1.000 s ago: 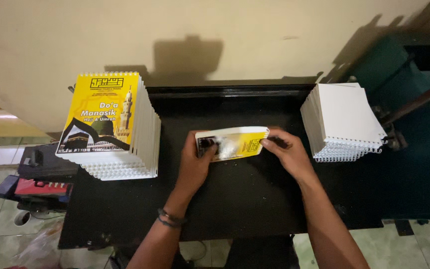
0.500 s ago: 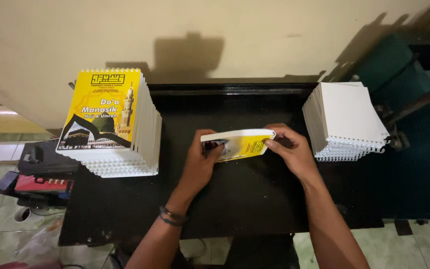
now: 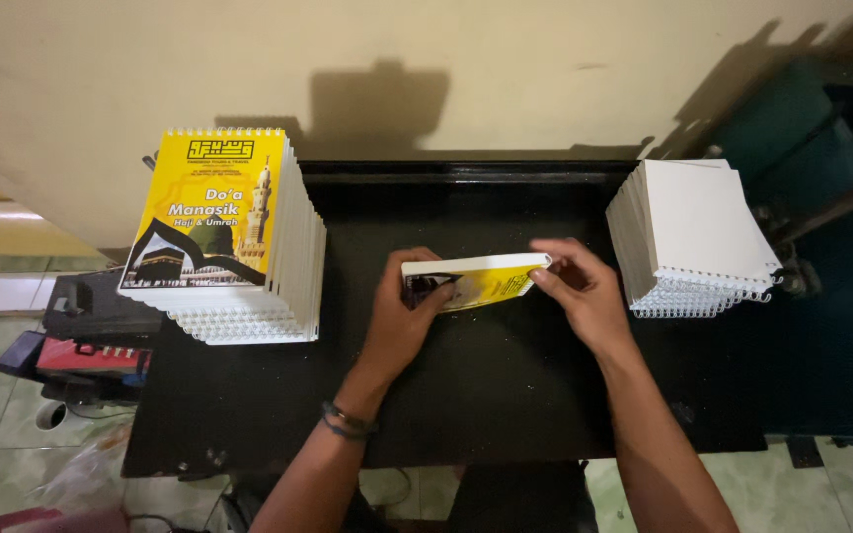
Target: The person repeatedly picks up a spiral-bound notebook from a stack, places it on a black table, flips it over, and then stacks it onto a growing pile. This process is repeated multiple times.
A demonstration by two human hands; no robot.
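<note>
A yellow booklet (image 3: 476, 281) is gripped at both ends by 2 hands, left hand (image 3: 402, 316) and right hand (image 3: 584, 291), above a black table (image 3: 486, 395).

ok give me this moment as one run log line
left hand: holds yellow spiral-bound booklet | right hand: grips its other end | above black table | yellow-covered stack left | white stack right

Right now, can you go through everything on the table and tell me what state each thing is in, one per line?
Yellow booklet: closed, tilted up off the table, held at both ends.
Left hand: grip closed on the booklet's left end.
Right hand: grip closed on the booklet's right end.
Left stack: spiral-bound booklets piled yellow cover up, leaning.
Right stack: spiral-bound booklets piled white side up, fanned.
Black table: flat, bare in front.
</note>
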